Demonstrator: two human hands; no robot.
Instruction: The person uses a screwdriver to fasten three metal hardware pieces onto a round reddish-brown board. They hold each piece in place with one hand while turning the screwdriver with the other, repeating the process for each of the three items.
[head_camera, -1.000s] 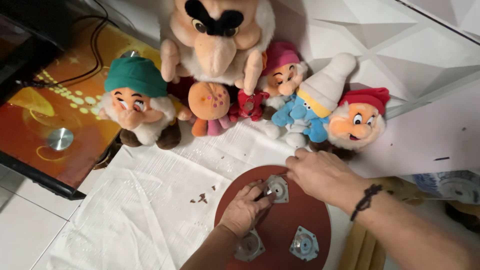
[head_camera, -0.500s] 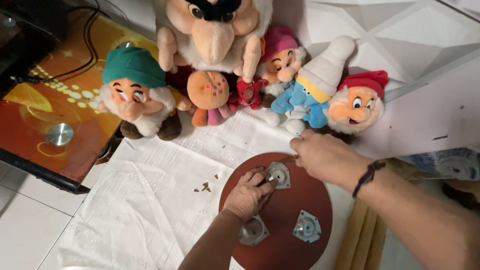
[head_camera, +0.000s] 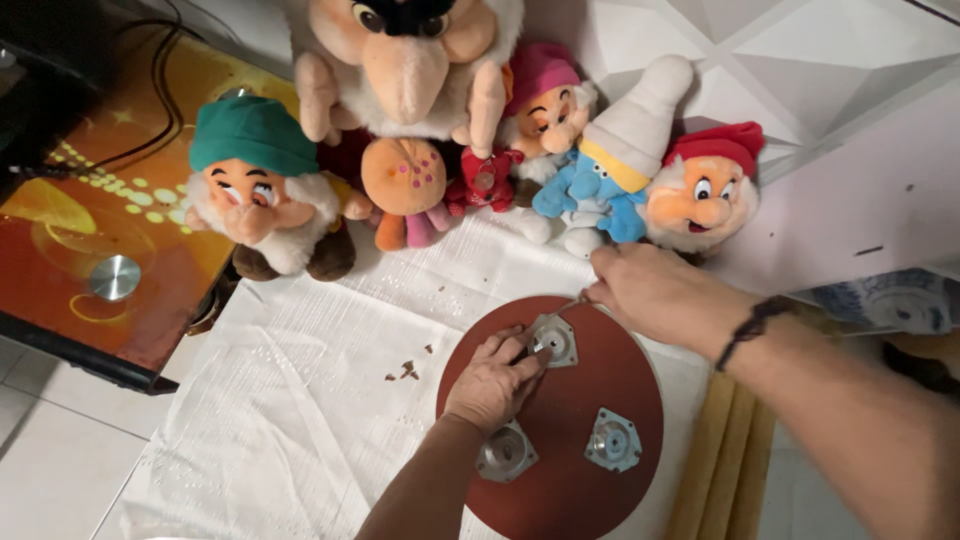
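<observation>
A white woven sheet (head_camera: 290, 400) covers the floor, bearing a round reddish-brown board (head_camera: 570, 470) fitted with three metal mounting plates. Behind it, a row of plush dolls leans against a white wall: a large big-nosed figure (head_camera: 410, 60), a green-capped dwarf (head_camera: 255, 185), a blue figure in a white hat (head_camera: 610, 170) and a red-capped dwarf (head_camera: 705, 195). The right hand (head_camera: 650, 295) reaches in from the right, forearm angled across the frame, a dark bracelet (head_camera: 752, 325) at the wrist, fingers pressed together, pinching a thin tool at the board's far rim. The left hand (head_camera: 492, 380) comes up from below, palm down, its curled fingers resting against the uppermost plate (head_camera: 555, 342). Small brown chips (head_camera: 405, 372) lie beside the board.
</observation>
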